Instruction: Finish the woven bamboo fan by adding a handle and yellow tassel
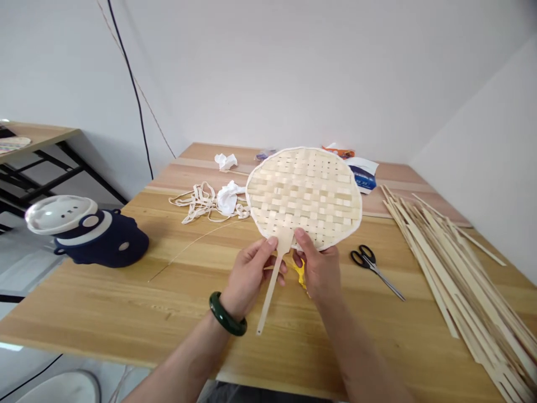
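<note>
A round woven bamboo fan (304,197) is held up over the wooden table (126,302), its flat handle (271,291) pointing down toward me. My left hand (251,274), with a green bangle on the wrist, pinches the base of the fan at the top of the handle. My right hand (319,267) grips the fan's lower edge on the other side, thumb on the weave. A small yellow object (300,275) lies on the table under my right hand, partly hidden.
Black scissors (373,267) lie right of my hands. A pile of long bamboo strips (457,268) covers the table's right side. Trimmed strip scraps and crumpled tissue (213,200) sit behind the fan. A dark blue pot with a clear lid (88,232) stands at the left edge.
</note>
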Demonstrator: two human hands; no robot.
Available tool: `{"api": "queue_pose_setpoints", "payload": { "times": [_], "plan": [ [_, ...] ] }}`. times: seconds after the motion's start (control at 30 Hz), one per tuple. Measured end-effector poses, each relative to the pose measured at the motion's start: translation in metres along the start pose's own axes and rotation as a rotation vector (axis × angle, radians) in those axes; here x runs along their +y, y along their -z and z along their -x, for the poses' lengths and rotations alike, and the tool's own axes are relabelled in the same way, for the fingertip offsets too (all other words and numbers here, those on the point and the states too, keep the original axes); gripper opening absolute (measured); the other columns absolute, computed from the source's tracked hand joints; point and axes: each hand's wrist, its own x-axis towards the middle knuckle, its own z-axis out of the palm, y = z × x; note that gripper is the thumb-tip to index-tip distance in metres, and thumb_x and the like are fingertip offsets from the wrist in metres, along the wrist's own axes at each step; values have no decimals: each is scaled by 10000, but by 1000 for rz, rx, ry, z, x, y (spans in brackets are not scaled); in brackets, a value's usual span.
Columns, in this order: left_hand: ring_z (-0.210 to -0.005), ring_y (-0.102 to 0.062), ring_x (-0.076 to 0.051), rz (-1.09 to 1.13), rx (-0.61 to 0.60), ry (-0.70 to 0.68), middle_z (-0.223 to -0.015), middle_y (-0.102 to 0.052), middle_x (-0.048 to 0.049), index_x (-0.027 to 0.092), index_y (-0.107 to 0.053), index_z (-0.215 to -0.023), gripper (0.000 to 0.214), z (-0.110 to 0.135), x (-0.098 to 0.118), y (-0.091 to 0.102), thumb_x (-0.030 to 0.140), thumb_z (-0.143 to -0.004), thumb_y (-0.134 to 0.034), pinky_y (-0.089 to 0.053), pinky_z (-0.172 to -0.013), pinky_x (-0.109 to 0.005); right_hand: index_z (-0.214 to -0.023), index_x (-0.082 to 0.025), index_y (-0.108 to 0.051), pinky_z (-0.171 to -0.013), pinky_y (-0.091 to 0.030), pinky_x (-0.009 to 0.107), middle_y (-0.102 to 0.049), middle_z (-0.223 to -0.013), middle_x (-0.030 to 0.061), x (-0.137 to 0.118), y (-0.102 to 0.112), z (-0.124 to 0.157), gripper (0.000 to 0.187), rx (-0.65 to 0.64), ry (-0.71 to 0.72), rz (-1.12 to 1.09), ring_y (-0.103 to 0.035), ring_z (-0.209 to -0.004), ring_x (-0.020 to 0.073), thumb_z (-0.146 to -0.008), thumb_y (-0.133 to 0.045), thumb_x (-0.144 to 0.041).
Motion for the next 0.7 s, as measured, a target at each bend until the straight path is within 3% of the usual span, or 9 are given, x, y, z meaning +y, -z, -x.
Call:
{"api": "queue_pose_setpoints", "payload": {
  "times": [0.13, 0.2, 0.3, 0.5, 0.7],
  "plan": [
    [-375, -364, -24, -89, -49, 92, -609, -543, 29, 147, -664, -809, 384, 19, -15, 0, 530, -797, -663, -272, -340, -156, -736, -180, -601, -361, -322, 210, -534, -596, -35, 5, 6, 8, 280, 44, 60, -26, -385, -445, 65, -734, -762, -409],
    [-374, -284, -13, -106, -11, 83, -538, -449, 64, 150, -653, -788, 400, 25, -19, 0, 550, -782, -672, -202, -346, -147, -634, -183, -553, -341, -299, 215, -473, -498, -45, 3, 9, 16, 349, 40, 46, 66, -365, -400, 67, -796, -694, -458],
    [-387, -267, -21, -137, 54, 45, -503, -396, 75, 152, -640, -760, 433, 31, -22, 0, 584, -770, -670, -196, -357, -155, -549, -194, -484, -339, -276, 220, -424, -452, -44, 1, 12, 27, 432, 32, 41, 243, -354, -393, 71, -819, -661, -481],
    [-386, -165, -7, 18, 21, 311, -519, -359, 89, 155, -622, -758, 377, 38, -21, 4, 526, -774, -690, -106, -354, -152, -619, -187, -553, -427, -365, 225, -536, -574, -10, -2, 19, 29, 289, -100, 56, 330, -451, -503, 95, -792, -670, -387],
    [-393, -171, -6, 11, 22, 363, -511, -374, 91, 147, -582, -707, 390, 40, -22, 12, 508, -739, -725, -97, -352, -141, -629, -207, -553, -539, -485, 281, -575, -576, -4, 0, 23, 31, 228, -128, 120, 477, -544, -554, 142, -772, -648, -356]
  ]
}}
